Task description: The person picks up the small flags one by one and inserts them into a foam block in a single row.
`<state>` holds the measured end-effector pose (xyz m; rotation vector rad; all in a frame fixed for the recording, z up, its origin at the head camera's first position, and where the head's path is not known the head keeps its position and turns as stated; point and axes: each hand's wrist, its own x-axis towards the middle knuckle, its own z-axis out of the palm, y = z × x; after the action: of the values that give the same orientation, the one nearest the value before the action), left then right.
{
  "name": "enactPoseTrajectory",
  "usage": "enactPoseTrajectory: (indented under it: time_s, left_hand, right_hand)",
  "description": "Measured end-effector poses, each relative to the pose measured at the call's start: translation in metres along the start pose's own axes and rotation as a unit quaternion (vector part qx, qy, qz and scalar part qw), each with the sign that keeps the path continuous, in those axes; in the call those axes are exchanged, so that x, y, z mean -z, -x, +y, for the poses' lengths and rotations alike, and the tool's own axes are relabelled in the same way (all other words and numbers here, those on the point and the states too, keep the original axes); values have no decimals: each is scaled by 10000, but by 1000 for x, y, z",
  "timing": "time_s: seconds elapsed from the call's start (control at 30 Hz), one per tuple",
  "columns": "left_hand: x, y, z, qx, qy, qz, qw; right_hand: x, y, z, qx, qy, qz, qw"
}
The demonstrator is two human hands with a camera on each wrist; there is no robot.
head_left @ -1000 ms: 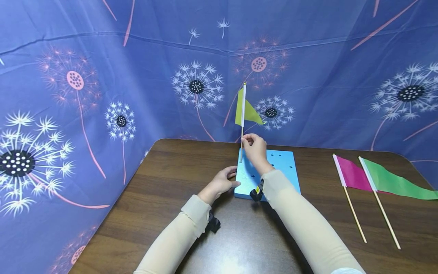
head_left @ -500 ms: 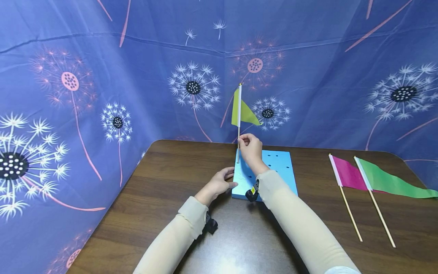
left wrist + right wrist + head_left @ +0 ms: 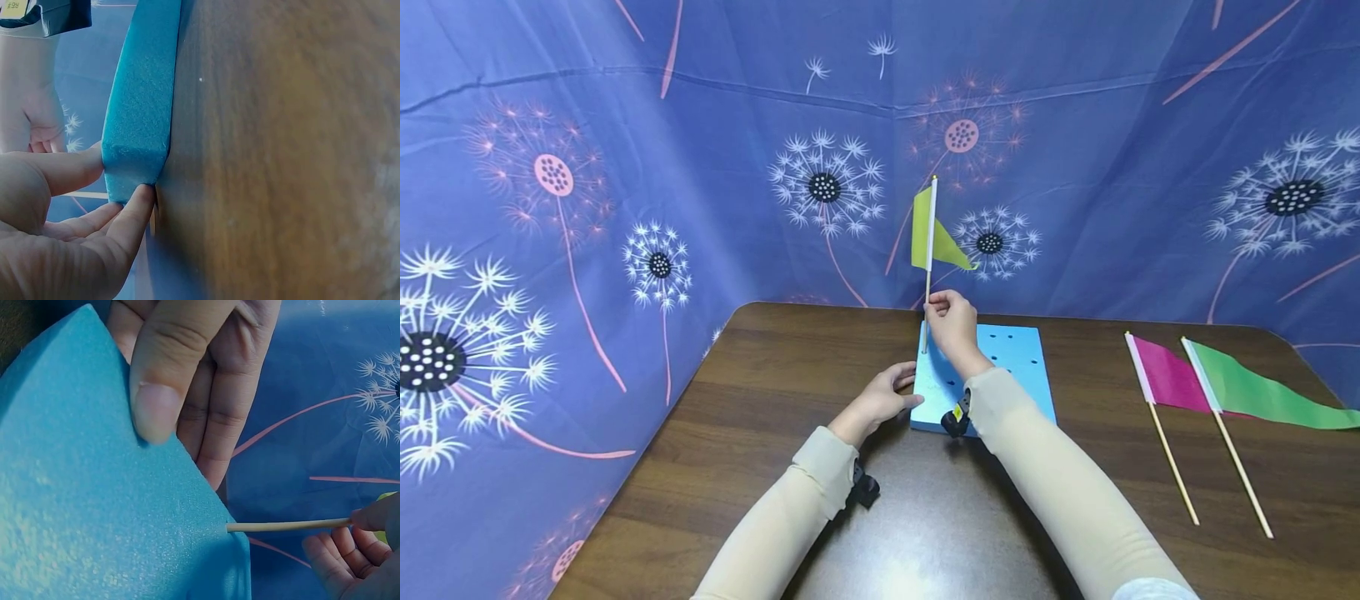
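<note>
My right hand [image 3: 953,329] pinches the wooden stick of a small yellow-green flag [image 3: 945,246] between thumb and fingers. The flag stands almost upright, leaning slightly right at the top. In the right wrist view the stick [image 3: 287,525] enters the blue foam board [image 3: 112,487] close to its edge. On the board's left side, my left hand [image 3: 882,398] grips the edge, with the thumb on the upper face and the fingers along the side. The left wrist view shows thumb and fingertips against the corner of the board [image 3: 140,94].
Several small holes dot the blue board [image 3: 1018,350], which lies on a brown wooden table [image 3: 775,367]. To the right lie a magenta flag [image 3: 1168,375] and a green flag [image 3: 1262,387] on sticks. A blue dandelion-print cloth [image 3: 722,150] hangs behind the table.
The head view shifts slightly. Both hands keep their hold, and the flag's stick tilts only a little between frames, its foot staying at the same spot on the board.
</note>
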<state>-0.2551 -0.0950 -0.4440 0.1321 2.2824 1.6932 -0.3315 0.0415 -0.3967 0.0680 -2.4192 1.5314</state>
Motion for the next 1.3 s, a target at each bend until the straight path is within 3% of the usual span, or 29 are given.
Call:
enactPoseTrajectory:
  time_s: [0.27,0.43,0.73,1.3]
  left_hand:
    - [-2,-1,-1,25,147,-58,9999]
    - [-2,-1,-2,85,208,-57,9997]
    - [0,-2,-1,298,208,-15,9993]
    - [0,-2,-2,283,347,1,9990]
  right_hand:
    - [4,0,-1,93,111,-59,9999]
    - [10,-2,-3,123,169,-361,9991]
    - [38,-6,-4,-191,441,-856,9952]
    - [81,-1,-3,-341,456,-844,9948]
